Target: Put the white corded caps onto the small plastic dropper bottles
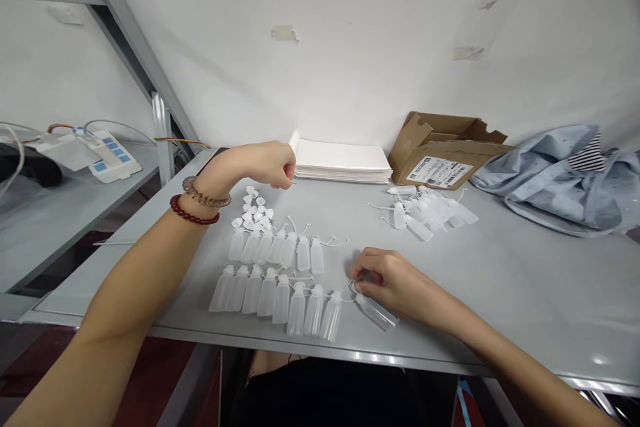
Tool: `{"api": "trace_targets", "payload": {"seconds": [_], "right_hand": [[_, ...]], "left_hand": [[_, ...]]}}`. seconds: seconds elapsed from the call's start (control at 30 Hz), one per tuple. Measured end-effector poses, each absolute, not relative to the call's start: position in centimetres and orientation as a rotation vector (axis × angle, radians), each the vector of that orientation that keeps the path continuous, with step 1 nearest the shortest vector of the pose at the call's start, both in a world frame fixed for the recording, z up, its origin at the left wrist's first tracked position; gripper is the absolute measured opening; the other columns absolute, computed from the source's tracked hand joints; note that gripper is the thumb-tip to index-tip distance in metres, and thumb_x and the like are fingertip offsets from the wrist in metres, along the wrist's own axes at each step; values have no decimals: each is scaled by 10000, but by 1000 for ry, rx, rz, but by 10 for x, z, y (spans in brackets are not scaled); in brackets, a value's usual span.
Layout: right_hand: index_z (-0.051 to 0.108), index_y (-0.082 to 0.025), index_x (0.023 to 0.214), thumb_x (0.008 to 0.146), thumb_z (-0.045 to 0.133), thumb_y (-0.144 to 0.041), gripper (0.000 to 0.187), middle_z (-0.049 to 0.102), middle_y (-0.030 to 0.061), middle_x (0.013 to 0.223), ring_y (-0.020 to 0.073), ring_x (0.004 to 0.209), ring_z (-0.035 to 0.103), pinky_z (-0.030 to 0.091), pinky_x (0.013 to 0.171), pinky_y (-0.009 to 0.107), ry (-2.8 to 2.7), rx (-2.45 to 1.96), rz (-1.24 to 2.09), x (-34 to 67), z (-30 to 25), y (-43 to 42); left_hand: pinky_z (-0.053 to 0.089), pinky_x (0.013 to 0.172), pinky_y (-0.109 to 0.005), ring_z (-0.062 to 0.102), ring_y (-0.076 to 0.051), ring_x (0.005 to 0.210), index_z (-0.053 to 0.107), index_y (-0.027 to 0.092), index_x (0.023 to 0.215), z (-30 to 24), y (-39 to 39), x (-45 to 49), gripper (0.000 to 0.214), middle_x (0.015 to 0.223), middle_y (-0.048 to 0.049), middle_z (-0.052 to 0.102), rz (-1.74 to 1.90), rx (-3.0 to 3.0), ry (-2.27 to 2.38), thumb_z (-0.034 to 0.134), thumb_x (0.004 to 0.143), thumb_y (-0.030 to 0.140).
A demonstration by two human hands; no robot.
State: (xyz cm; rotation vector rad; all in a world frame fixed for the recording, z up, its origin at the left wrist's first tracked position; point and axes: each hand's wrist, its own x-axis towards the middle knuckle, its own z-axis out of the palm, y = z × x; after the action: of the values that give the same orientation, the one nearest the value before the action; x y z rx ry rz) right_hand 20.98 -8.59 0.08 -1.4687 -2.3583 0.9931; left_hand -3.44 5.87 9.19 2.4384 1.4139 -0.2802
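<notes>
My left hand (275, 163), closed with fingers curled down, hovers beyond a pile of small white caps (256, 210). A thin tip shows by its fingers, but what they hold is too small to make out. Thumb and forefinger of my right hand (393, 277) pinch the neck of a translucent squeeze bottle (377, 312), which lies tilted on the table. To its left, one row of similar bottles (296, 312) lies near the front edge. Behind that is another row of bottles (277, 248), with thin straps at their necks.
More bottles (433, 208) lie in a loose heap at the right. Against the wall are a stack of white sheets (343, 163) and an open cardboard box (435, 153). Pale blue cloth (555, 173) covers the far right. A metal frame (163, 123) rises at the left.
</notes>
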Motion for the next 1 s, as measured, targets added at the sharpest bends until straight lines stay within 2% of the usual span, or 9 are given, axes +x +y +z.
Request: {"api": "trace_targets", "payload": {"seconds": [0.2, 0.4, 0.43, 0.5, 0.57, 0.7, 0.87, 1.0], "right_hand": [[637, -166, 770, 752, 488, -60, 184, 599, 9, 758, 101, 620, 501, 385, 594, 226, -2325, -1447, 891, 210, -1, -91], [647, -172, 758, 768, 498, -111, 161, 623, -5, 655, 108, 570, 495, 391, 582, 244, -2134, -1512, 839, 216, 4, -87], [649, -172, 759, 766, 505, -121, 153, 627, -6, 656, 109, 572, 498, 390, 583, 246, -2117, -1514, 828, 218, 5, -85], [649, -169, 746, 752, 510, -126, 146, 629, -8, 654, 109, 578, 506, 387, 578, 245, -2103, -1510, 816, 223, 6, -79], [646, -166, 721, 728, 509, -119, 145, 620, -11, 636, 111, 580, 511, 381, 562, 241, -2094, -1514, 828, 227, 7, -72], [628, -165, 683, 716, 532, -153, 102, 595, -15, 593, 107, 550, 501, 386, 538, 239, -2025, -1555, 934, 230, 7, -61], [606, -163, 659, 702, 541, -164, 78, 601, -10, 595, 100, 527, 499, 382, 512, 232, -1912, -1541, 1016, 229, 2, -60], [598, -168, 650, 696, 561, -169, 59, 581, -21, 546, 103, 507, 510, 379, 487, 228, -1809, -1545, 1031, 229, 3, -62]], "left_hand": [[318, 501, -244, 519, -139, 592, 618, 154, 762, 96, 52, -31, 163, 713, -38, 641, -207, 2433, 1362, 528, 634, 200], [385, 549, -222, 587, -117, 641, 612, 153, 940, 98, 19, -3, 207, 894, -44, 669, -33, 2488, 914, 490, 774, 177], [388, 548, -220, 578, -110, 634, 614, 160, 931, 96, 7, 7, 207, 881, -33, 670, -26, 2523, 817, 463, 790, 144], [365, 492, -227, 524, -100, 532, 605, 160, 850, 89, -20, 25, 235, 727, -14, 648, -50, 2575, 667, 377, 849, 107], [309, 429, -259, 412, -102, 416, 561, 152, 731, 77, -47, 40, 191, 560, -1, 565, -93, 2667, 602, 417, 848, 107], [312, 441, -293, 443, -142, 502, 553, 142, 737, 47, -75, 51, 54, 606, -29, 572, -54, 2946, 279, 565, 764, 97], [289, 417, -300, 400, -151, 485, 523, 166, 667, 20, -75, 51, 172, 537, 2, 485, 39, 3038, 148, 537, 727, 6], [333, 456, -299, 450, -151, 525, 522, 165, 693, 20, -75, 52, 166, 581, -1, 524, 38, 2975, 92, 525, 803, 41]]}}
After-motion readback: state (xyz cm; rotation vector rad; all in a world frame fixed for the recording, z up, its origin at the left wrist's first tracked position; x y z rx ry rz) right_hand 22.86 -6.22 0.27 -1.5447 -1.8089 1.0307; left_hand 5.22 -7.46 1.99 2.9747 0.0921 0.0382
